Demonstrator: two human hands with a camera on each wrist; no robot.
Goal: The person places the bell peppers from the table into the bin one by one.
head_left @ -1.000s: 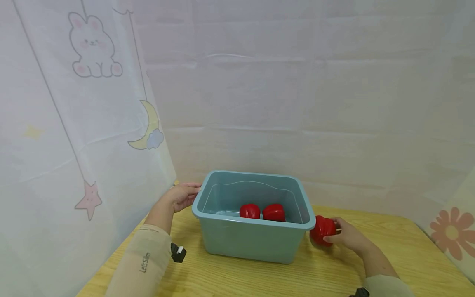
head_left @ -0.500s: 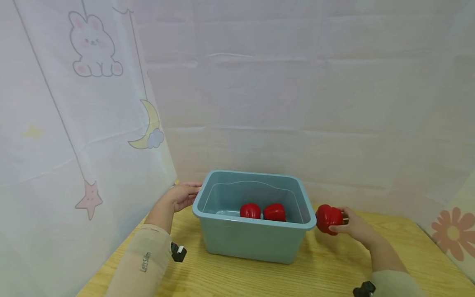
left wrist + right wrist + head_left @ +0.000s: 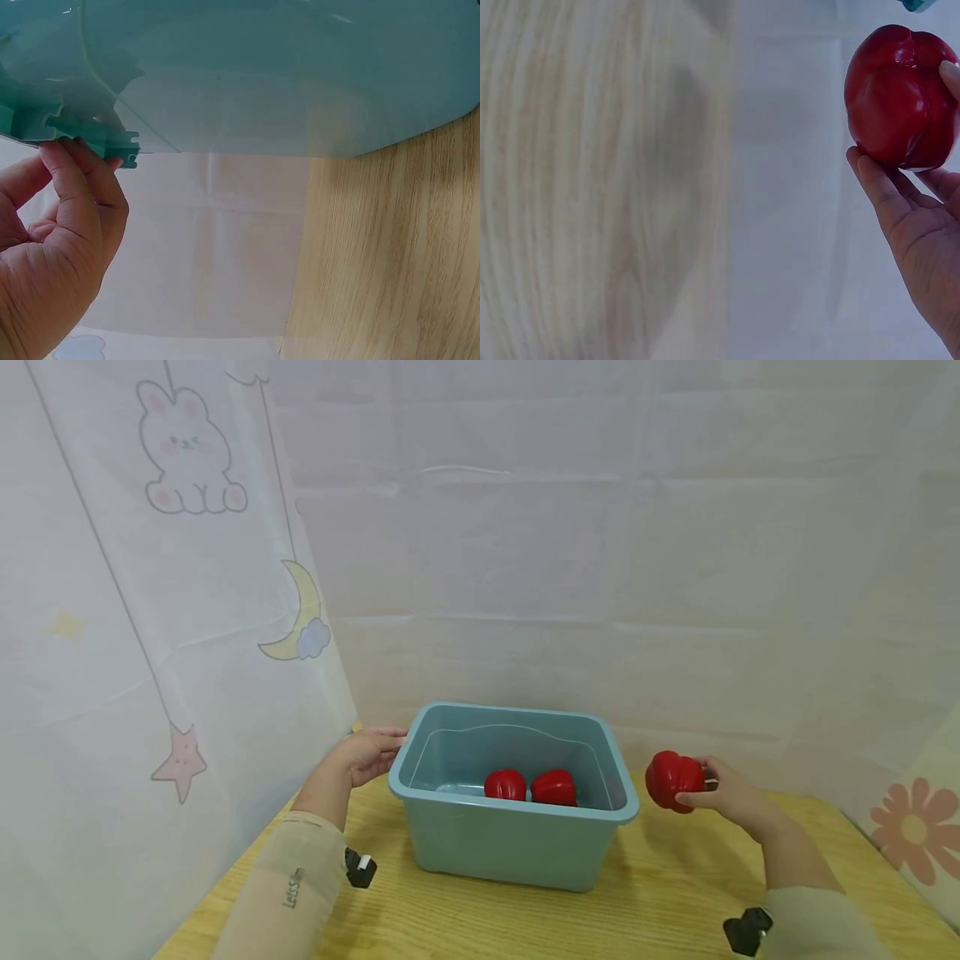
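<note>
Pale wooden table (image 3: 525, 918), white sheet backdrop (image 3: 600, 568), bunny-and-moon curtain (image 3: 150, 610) at left.

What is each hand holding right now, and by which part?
The right hand holds a red bell pepper by its side, off the table. The left hand grips the teal bin at its left rim.

The head camera looks forward and down on the whole bench (image 3: 675, 910) from some distance. The left wrist camera sits very close under the blue bin's (image 3: 285, 67) rim. The right wrist camera views the red pepper (image 3: 900, 97) closely; both appear also in the head view.
</note>
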